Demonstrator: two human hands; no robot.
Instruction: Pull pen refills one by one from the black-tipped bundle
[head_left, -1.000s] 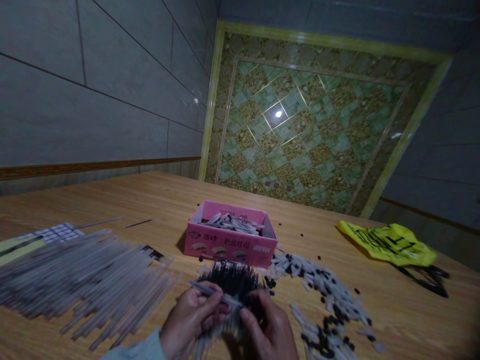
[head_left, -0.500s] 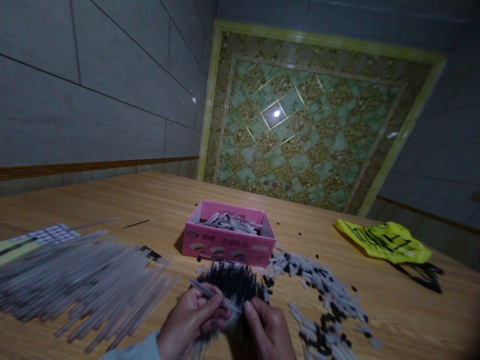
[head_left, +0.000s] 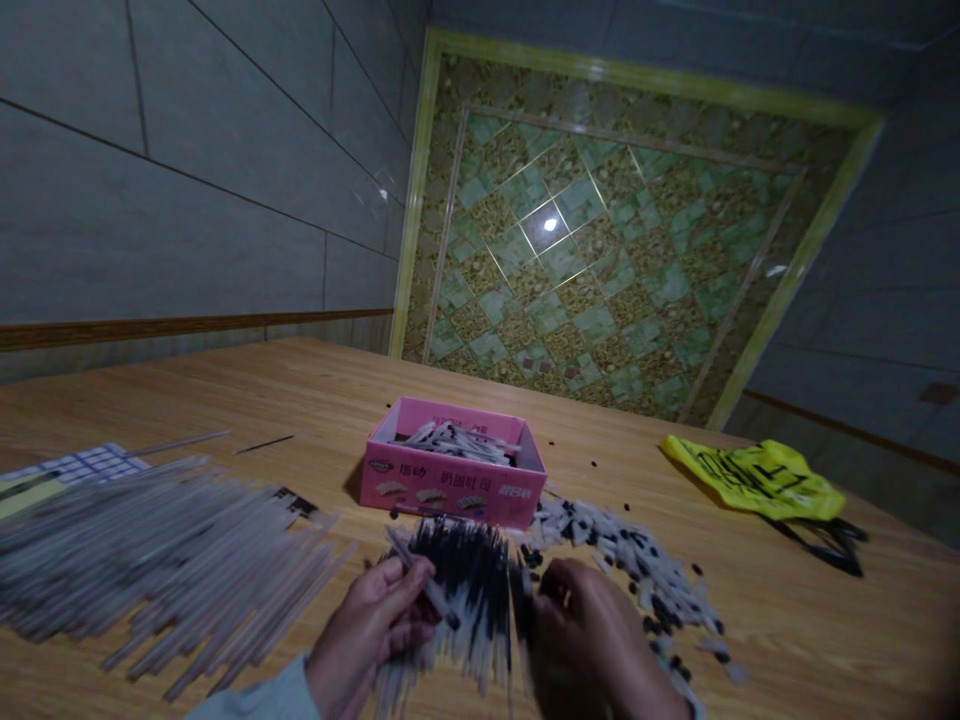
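My left hand point(head_left: 379, 615) is closed on a slim translucent pen barrel point(head_left: 421, 578) with a black tip at its lower right end. Behind and beside it lies a bundle of thin black-and-clear sticks like pen refills point(head_left: 469, 570). Smeared by motion, my right hand point(head_left: 592, 630) is bent over the right edge of that bundle, beside a dark blurred streak. Its fingers curl and their tips are hidden, so I cannot tell whether it grips anything. Just beyond the bundle stands a pink open box point(head_left: 450, 487) holding similar whitish sticks point(head_left: 457, 443).
Long translucent tubes point(head_left: 172, 560) spread over the left of the wooden table point(head_left: 285, 385), near a checked cloth point(head_left: 82, 463). Small whitish and black pieces point(head_left: 630, 545) scatter to the right. A yellow bag point(head_left: 757, 475) with black handles lies farther right. Walls stand behind the table.
My right hand has moved away from the barrel, out to the right. The barrel in my left hand now shows a black tip at its lower end.
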